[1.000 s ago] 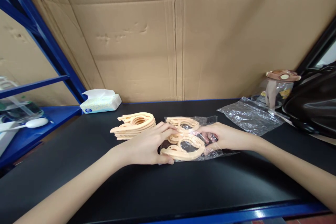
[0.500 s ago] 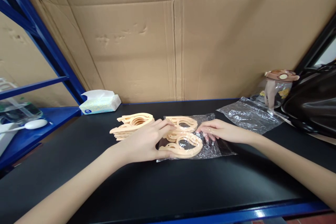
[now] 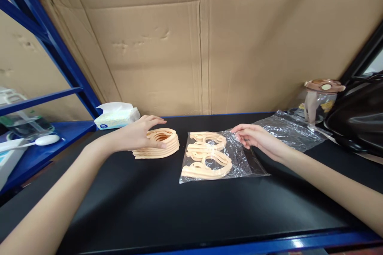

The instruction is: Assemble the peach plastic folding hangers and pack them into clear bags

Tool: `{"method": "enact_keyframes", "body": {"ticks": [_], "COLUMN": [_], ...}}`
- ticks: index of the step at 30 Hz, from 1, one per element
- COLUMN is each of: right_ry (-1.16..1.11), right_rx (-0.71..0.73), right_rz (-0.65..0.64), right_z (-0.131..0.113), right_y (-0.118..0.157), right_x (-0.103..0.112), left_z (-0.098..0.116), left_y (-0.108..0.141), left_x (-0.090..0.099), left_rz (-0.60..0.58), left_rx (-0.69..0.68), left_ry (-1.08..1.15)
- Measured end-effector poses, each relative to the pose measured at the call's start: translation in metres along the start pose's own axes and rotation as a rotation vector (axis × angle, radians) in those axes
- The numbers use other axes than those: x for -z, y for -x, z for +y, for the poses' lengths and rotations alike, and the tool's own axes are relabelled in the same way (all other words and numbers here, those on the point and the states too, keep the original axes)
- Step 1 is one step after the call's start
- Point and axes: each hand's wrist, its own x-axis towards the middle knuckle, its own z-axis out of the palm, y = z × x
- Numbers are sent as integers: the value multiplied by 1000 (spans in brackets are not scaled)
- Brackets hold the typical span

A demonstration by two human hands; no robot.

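One cardboard wall (image 3: 149, 55) is your biggest item, 12 o'clock, behind the bench. Next is the black tabletop (image 3: 191, 211), 6 o'clock and all around the work. Blue rack (image 3: 67, 61) at 10, glossy dark item (image 3: 359, 115) between 2 and 3; can't tell what that one is.

Clear bag (image 3: 243, 163) lies flat mid-bench; call it the clock's hub. Cream pieces (image 3: 206, 174) sit inside, bunched on its 9 o'clock side, slack film on its 3 side. Second film (image 3: 278, 127) at 2, flat and crinkled, bottle (image 3: 321, 105) just beyond it.

Your left hand (image 3: 134, 133) is between 9 and 10, over the stack (image 3: 161, 153): thumb and fingers spread, not clamped. Can't tell if it touches. Your right hand (image 3: 257, 137) is at 2, by the bag's far corner, fingers loosely curled; can't tell if they pinch plastic.

Stack of similar pieces at 9, just beside the bag, not touching it. Tissue pack (image 3: 116, 119) at 10, beyond the stack.

Status, my read: partway. One lot is in plastic, the neat stack is outside it. Can't tell which lot counts as finished; one of the two looks left to handle.
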Motion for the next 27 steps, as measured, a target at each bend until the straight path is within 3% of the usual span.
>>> {"method": "enact_keyframes", "body": {"ticks": [4, 9, 12, 15, 19, 22, 27], "right_ry": [-9, 6, 86, 262, 407, 405, 424], "right_rx": [53, 133, 231, 362, 414, 392, 273], "right_rz": [14, 103, 188, 202, 90, -80, -234], "right_z": [1, 2, 2, -1, -7, -13, -19], "right_y": [0, -3, -3, 3, 20, 32, 37], "right_x": [0, 3, 3, -1, -17, -29, -36], "left_z": [-11, -2, 11, 33, 73, 101, 116], "left_y": [2, 2, 2, 2, 7, 13, 18], "left_x": [0, 6, 10, 9, -7, -26, -46], "left_rz": [-98, -117, -18, 175, 332, 338, 330], "left_rx": [68, 160, 140, 7, -229, -374, -472], "left_ry": [84, 98, 108, 53, -105, -109, -125]}}
